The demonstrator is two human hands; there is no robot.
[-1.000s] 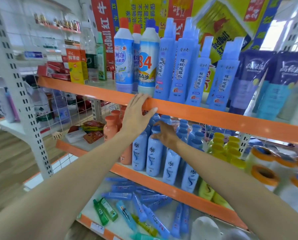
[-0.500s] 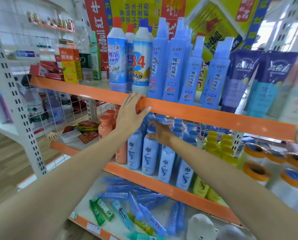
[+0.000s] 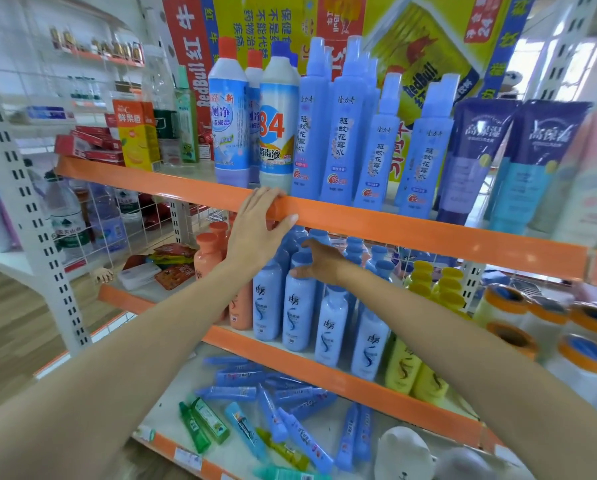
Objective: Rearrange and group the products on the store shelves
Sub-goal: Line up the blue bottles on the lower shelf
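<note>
Right hand (image 3: 319,261) fingers loosely curled on blue shampoo bottle (image 3: 298,308) cap; rigid, smooth plastic, probably weighty; grip body.

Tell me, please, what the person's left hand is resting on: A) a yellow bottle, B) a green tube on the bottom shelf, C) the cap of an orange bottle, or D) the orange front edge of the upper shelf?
D: the left hand lies with its fingers draped over the orange front edge of the upper shelf, just below the 84 disinfectant bottle.
</note>
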